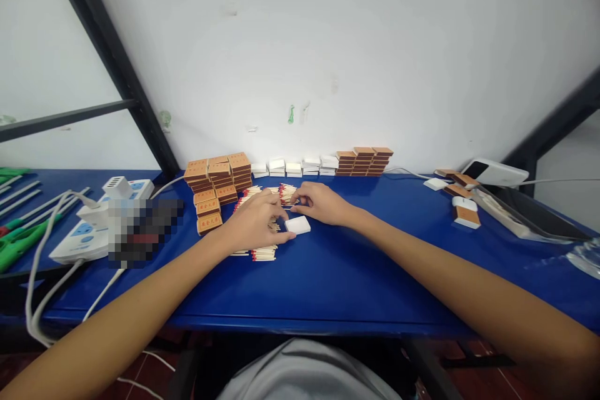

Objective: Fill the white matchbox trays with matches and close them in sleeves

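White box: held at its left end by the left hand, the thumb on the near corner and the fingers at the far one, spread about as wide as the box's short side.

Right hand: curled just beyond the white box and to its right, thumb and forefinger close together at a bundle of matches; whether it has hold of any cannot be told.

Loose matches: red-tipped sticks, spread left of the white box and partly hidden beneath the left hand.

Printed matchboxes: orange-brown, piled beyond and left of the white box, the lower stacks nearer the person.

White trays: a low row, some doubled up, beyond the white box along the wall.

Brown stack: more matchboxes in columns, beyond and right of the white box.

Blue surface: stretches to both sides of the white box and beneath it.

Power strip: well left of the white box, plugs and white cables attached, a pixelated patch beside it; green-handled items lie farther left.

Power bank: white with a dark panel, well right of the white box, near scattered boxes and a pouch.
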`<action>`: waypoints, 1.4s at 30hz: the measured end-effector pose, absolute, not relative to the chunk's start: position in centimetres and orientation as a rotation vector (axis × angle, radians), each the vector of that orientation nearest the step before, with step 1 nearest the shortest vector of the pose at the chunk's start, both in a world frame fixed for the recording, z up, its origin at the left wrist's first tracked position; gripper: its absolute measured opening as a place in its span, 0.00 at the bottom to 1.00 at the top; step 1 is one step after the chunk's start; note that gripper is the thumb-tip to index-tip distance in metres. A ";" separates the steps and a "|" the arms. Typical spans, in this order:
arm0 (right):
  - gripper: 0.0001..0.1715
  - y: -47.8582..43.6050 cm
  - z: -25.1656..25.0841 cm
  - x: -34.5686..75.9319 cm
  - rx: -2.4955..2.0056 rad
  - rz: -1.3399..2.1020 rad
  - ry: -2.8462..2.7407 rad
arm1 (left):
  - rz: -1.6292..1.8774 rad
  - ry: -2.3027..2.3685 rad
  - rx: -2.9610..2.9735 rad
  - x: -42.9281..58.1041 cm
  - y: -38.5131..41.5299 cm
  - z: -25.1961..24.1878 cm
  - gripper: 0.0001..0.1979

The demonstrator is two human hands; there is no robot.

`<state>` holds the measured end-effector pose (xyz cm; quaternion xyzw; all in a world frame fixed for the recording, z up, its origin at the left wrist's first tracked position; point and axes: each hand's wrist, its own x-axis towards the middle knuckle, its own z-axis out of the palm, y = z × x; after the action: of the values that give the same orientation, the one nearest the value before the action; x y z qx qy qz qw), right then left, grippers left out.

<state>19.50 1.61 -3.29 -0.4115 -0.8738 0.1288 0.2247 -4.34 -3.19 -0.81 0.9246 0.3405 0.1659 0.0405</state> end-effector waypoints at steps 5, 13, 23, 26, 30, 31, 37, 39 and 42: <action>0.05 1.5 -3.4 19.2 -1.167 0.333 -2.417 | 0.512 1.024 2.835 -4.6 -3.1 -0.7 0.14; 0.06 0.4 -2.6 21.9 -1.245 0.258 -2.502 | 0.513 1.025 2.815 -5.1 -2.7 -1.0 0.16; 0.08 -1.3 -2.1 23.0 -1.243 0.318 -2.543 | 0.536 1.004 2.814 -4.8 -3.1 -0.7 0.15; 0.08 -1.2 -2.0 23.3 -1.257 0.348 -2.560 | 0.536 1.006 2.806 -5.0 -2.9 -0.8 0.15; 0.09 -0.7 -2.0 24.4 -1.313 0.405 -2.570 | 0.545 0.980 2.809 -5.2 -2.8 -0.8 0.16; 0.08 -0.6 -2.0 24.5 -1.328 0.426 -2.576 | 0.543 0.979 2.810 -5.2 -2.8 -0.8 0.16; 0.09 -1.0 -1.7 24.5 -1.319 0.402 -2.599 | 0.526 1.001 2.816 -5.2 -2.9 -0.7 0.16; 0.09 -1.1 -1.6 24.5 -1.321 0.400 -2.601 | 0.524 0.999 2.818 -5.1 -2.9 -0.7 0.16; 0.08 -1.0 -1.6 24.6 -1.323 0.402 -2.602 | 0.524 0.991 2.819 -5.1 -2.9 -0.7 0.15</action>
<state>24.65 -1.04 -1.60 -0.4469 -0.8788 0.1358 0.0975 -5.10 -2.87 -0.66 0.9279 0.3262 0.1726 0.0538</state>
